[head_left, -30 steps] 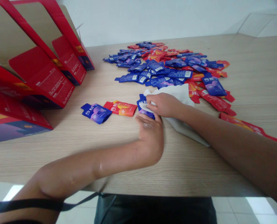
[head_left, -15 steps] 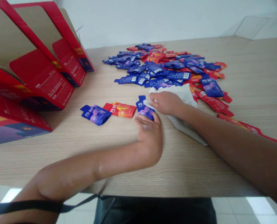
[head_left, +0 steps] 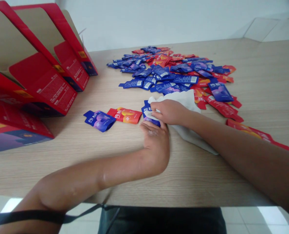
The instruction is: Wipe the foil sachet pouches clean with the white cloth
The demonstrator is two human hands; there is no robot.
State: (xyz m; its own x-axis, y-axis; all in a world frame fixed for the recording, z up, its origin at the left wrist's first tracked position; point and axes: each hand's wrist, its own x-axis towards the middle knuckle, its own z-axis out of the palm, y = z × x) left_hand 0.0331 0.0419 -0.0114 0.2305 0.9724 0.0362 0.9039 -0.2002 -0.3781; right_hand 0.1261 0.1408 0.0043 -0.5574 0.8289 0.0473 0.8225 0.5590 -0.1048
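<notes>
A blue spouted pouch [head_left: 146, 108] lies flat on the table, its lower end under the fingers of my left hand [head_left: 154, 133], which pins it there. My right hand [head_left: 167, 111] is closed around a white cloth [head_left: 187, 99] and presses a fold of it onto the pouch's face, covering part of the print. The rest of the cloth spreads out beneath my right hand and forearm. To the left, a red pouch [head_left: 130, 115] and another blue pouch [head_left: 100, 121] lie in a row with the pinned one.
A big heap of blue and red pouches [head_left: 162, 71] spreads across the back of the table [head_left: 125, 175]. Open red cartons [head_left: 49, 81] stand along the left side. One red pouch [head_left: 256, 133] lies by my right forearm. A clear panel [head_left: 260, 29] stands at the back right.
My right hand has slid slightly left and down with the cloth, so more of the blue pouch is covered. My left hand stays in place.
</notes>
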